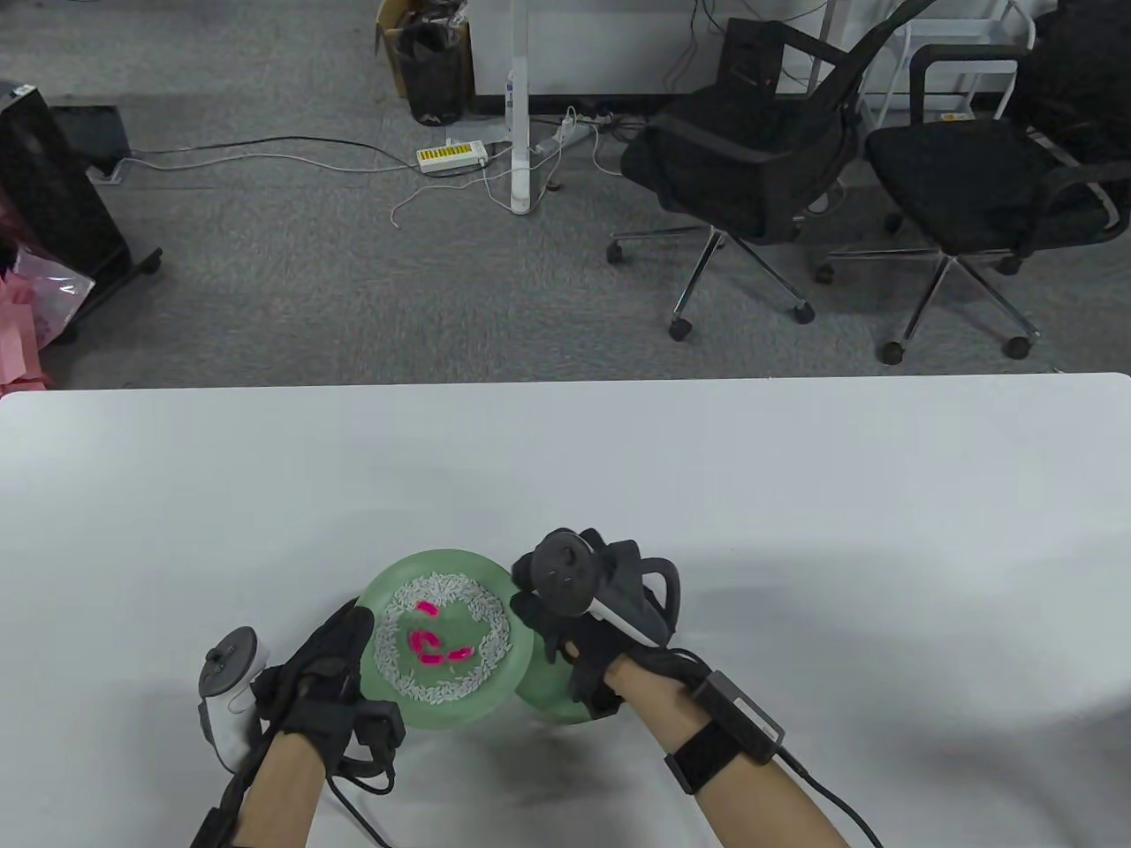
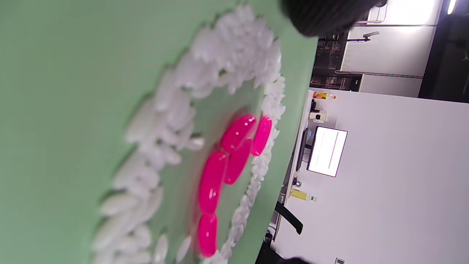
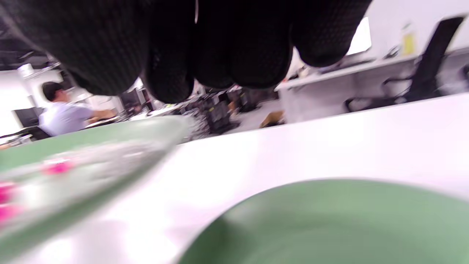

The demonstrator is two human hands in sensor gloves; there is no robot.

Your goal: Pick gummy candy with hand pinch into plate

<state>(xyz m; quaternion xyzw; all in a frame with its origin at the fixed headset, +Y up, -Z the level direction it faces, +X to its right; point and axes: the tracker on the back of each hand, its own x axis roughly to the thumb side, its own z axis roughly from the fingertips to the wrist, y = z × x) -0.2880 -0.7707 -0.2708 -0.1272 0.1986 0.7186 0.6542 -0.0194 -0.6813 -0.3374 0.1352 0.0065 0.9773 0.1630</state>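
An office floor with grey carpet, two black chairs and a power strip is lying beyond a white table (image 1: 795, 495), and both gloved hands are working at the table's near edge.

The right hand (image 1: 588, 632) is hovering over a second green plate (image 1: 543, 693), which is peeking out at 4 o'clock from under the hand. In the right wrist view its fingers (image 3: 234, 47) are hanging bunched close together above that plate's bare green surface (image 3: 329, 223); whether a candy is pinched between them I cannot tell, since the fingertips are dark and blurred. The left hand (image 1: 322, 676) is resting at the first plate's 8 o'clock edge, fingers touching the rim as if steadying it; how its fingers are set beyond that is not showing.

The first plate (image 1: 495, 579) is sitting between the hands, holding a ring of white pellets (image 1: 442, 587) with the pink candies (image 1: 433, 649) inside it. In the left wrist view the candies (image 2: 220, 168) are looking glossy, oblong and bright magenta, several touching one another, about five in all.

As a judgement, the task is looking early or midway: the second plate is showing no candy in its visible part, and most candies are waiting in the first plate, so repeated pinches are remaining.
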